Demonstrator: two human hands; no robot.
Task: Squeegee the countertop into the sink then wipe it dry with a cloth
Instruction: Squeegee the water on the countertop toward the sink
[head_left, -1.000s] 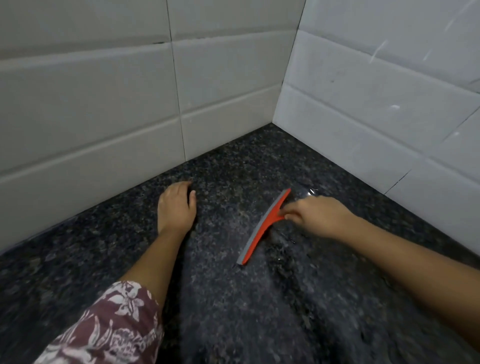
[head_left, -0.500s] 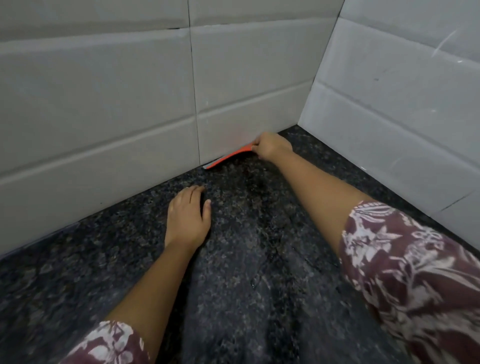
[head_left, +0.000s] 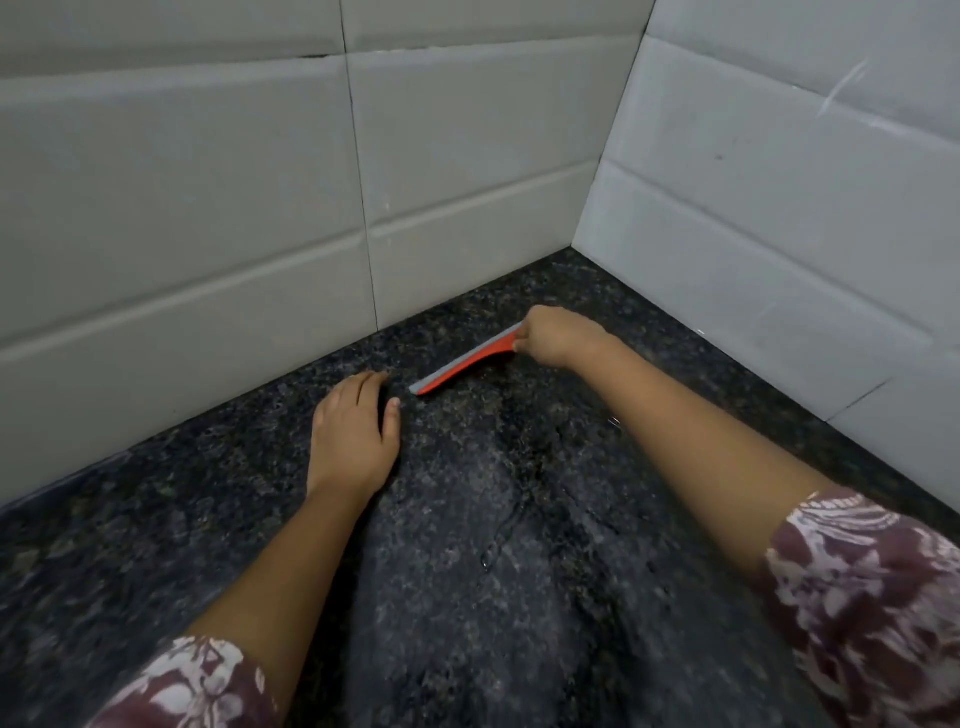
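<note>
My right hand (head_left: 558, 335) grips an orange squeegee (head_left: 465, 364) with a grey blade, its edge down on the dark speckled countertop (head_left: 156, 519) a short way out from the back wall. My left hand (head_left: 353, 431) lies flat, palm down, on the counter just left of the blade's tip, fingers together and holding nothing. Wet streaks and water beads (head_left: 498, 540) run down the counter between my arms. No sink and no cloth are in view.
Pale tiled walls stand close: the back wall (head_left: 208, 208) on the left, the side wall (head_left: 779, 208) on the right. They meet in a corner (head_left: 576, 244) beyond the squeegee. My floral sleeves show at the bottom corners.
The squeegee went from mid-counter up against the back wall, then has come back toward me, away from the wall. My left hand has stayed flat in place.
</note>
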